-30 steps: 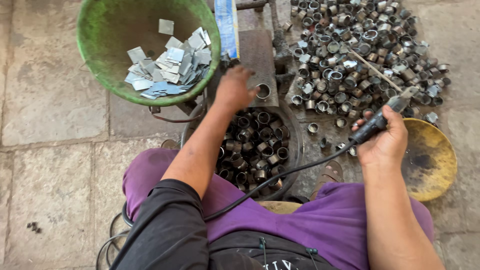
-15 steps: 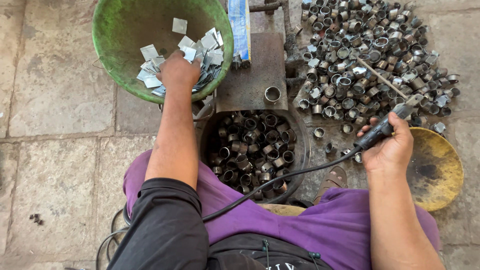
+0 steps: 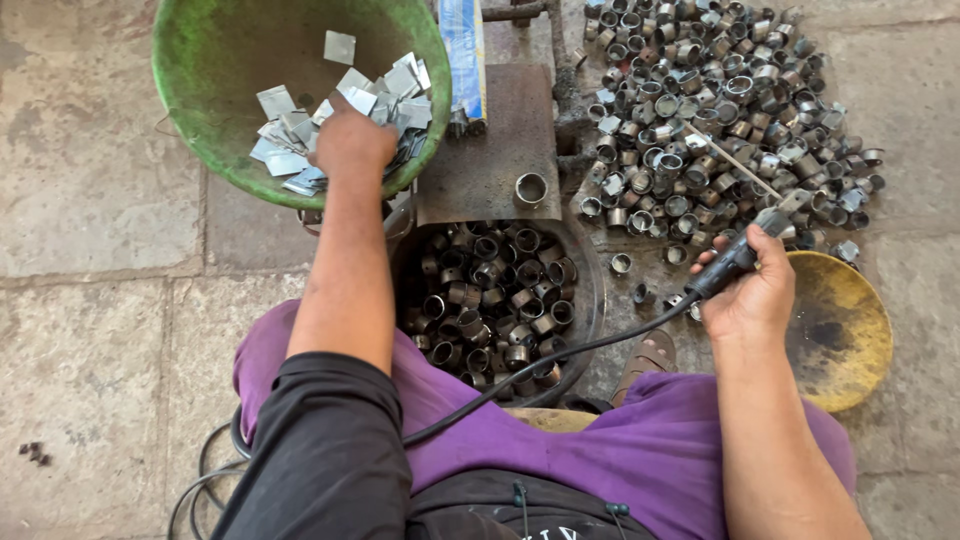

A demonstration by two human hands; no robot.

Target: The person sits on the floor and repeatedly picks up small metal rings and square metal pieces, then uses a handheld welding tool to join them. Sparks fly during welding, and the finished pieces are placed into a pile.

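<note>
1. Plates (image 3: pixel 290 150), small thin metal squares, lie heaped in the green basin (image 3: pixel 200 120); the left hand (image 3: pixel 350 140) rests on them, fingers curled among them, grip unclear.
2. They look light, stiff, sharp-edged and slippery: best pinched singly by opposite edges.
3. The right hand (image 3: pixel 750 295) clasps a corded electrode holder (image 3: pixel 735 255).

Two hands: left hand (image 3: pixel 352 140), right hand (image 3: pixel 748 298). One green bowl (image 3: pixel 200 120), some two dozen flat metal squares (image 3: pixel 285 158) inside. One dark pan (image 3: pixel 590 290) of several dozen metal rings (image 3: pixel 495 300). Over a hundred rings in the floor pile (image 3: pixel 720 110). One lone ring (image 3: pixel 530 189) on one metal plate (image 3: pixel 490 150). One yellow dish (image 3: pixel 845 330). One corded tool (image 3: pixel 735 255).
</note>
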